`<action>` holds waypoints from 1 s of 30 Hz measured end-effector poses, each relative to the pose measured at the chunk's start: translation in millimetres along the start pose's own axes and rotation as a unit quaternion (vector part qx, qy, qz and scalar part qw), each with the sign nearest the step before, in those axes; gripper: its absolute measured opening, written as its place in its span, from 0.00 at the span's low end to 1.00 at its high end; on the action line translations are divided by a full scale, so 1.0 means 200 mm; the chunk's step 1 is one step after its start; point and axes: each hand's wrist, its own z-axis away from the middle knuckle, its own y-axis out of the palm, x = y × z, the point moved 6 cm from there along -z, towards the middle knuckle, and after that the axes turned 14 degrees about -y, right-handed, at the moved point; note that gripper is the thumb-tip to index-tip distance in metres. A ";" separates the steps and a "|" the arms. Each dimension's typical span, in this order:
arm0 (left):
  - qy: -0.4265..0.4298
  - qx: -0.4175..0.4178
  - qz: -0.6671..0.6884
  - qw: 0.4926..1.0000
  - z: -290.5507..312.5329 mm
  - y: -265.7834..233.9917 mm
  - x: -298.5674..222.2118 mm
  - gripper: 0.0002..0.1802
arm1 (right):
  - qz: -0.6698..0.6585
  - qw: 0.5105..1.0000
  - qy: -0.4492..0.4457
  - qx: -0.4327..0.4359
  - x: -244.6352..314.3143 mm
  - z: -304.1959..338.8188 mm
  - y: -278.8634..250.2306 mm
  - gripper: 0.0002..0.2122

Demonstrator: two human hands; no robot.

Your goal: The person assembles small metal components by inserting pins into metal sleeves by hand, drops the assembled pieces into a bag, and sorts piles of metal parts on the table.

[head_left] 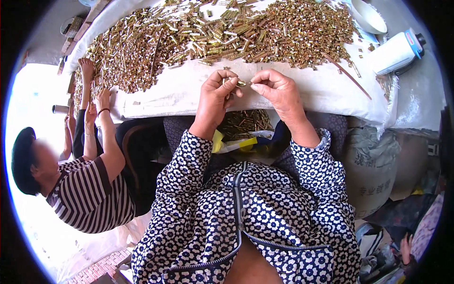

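My left hand (219, 97) is closed around a few small gold-coloured metal pieces (241, 84), their ends showing between thumb and fingers. Just to its right, my right hand (280, 93) has thumb and forefinger pinched together; what sits at the fingertips is too small to make out. Both hands are held above the near edge of the white-covered table (189, 87). Beyond them spreads a large heap of short gold-coloured metal pieces (302, 33), with longer slim tube-like pieces (227, 34) in its middle. Below my hands, more slim gold-coloured pieces (243, 124) lie at my lap.
A thin brown stick (347, 75) lies right of the heap. Past it are a white-and-blue canister (397, 51) and a white bowl (369, 16). At left a person in a striped shirt (94, 194) reaches toward the heap. A full sack (371, 165) stands right of my knees.
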 end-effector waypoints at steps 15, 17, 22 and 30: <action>0.033 0.023 0.048 0.998 0.01 0.03 0.00 0.04 | -0.030 0.999 -0.032 -0.002 0.03 0.00 0.02 0.05; 0.038 0.016 0.041 0.998 0.01 0.04 0.01 0.04 | 0.047 0.993 -0.108 -0.012 0.10 0.00 0.02 0.04; 0.044 0.018 0.024 0.999 0.01 0.04 0.00 0.05 | 0.070 0.986 -0.147 -0.018 0.11 0.00 0.02 0.05; 0.054 0.015 0.017 0.998 0.01 0.05 -0.01 0.05 | 0.135 0.970 -0.198 -0.043 0.16 0.00 0.02 0.06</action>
